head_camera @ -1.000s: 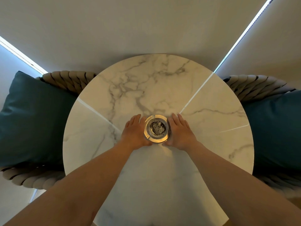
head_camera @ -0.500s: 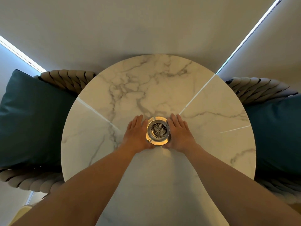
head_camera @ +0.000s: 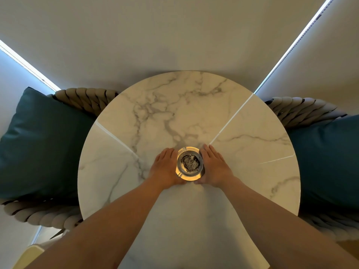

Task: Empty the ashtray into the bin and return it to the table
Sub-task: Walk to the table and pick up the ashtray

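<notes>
- Near the middle of the round marble bench, slightly toward the person, sat the ashtray, a glass dish with a dark heap of ash in its bowl.
- Left hand lay against the ashtray's left side, right hand against its right side; both palms faced down and low to the bench.
- Fingers of both hands were cupped round the ashtray's rim, touching it on either flank. Thumbs met below the dish on the person's side. Grip read as a two-handed hold, not a clench.
- Compared with a second before, both hands had closed in tighter on the ashtray, and the thumbs had drawn under its near edge. Ashtray itself had hardly shifted on the bench.
- Could not tell whether the dish had left the surface; no clear gap showed beneath it.
- Judgement: the pick-up was just being secured. Ash was all in the bowl, so emptying had not begun.
- No bin appeared in view. Left and right of the ashtray, beyond the bench edge, stood two rope-woven chairs with teal cushions.
- Risk, as I judged it: loose ash could spill if the dish tipped on the lift.
</notes>
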Motion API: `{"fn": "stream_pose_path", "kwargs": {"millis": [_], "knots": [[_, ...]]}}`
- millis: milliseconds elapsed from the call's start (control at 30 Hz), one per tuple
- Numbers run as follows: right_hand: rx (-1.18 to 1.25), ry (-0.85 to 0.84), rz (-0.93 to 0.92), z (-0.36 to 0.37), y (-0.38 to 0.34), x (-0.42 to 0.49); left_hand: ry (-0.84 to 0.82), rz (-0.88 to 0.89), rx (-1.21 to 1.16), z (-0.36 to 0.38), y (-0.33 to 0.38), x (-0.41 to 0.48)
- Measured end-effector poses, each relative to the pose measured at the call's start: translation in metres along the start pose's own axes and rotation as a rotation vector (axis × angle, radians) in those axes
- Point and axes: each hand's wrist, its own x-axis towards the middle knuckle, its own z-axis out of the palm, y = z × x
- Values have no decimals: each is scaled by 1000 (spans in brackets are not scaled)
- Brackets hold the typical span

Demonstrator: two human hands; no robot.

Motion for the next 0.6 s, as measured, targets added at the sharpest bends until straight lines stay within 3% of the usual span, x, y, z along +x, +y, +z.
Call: {"fn": "stream_pose_path", "kwargs": {"millis": [600], "knots": [[29,-17,-50,12,-22,-81,-43,6,-62,2,18,-85]]}}
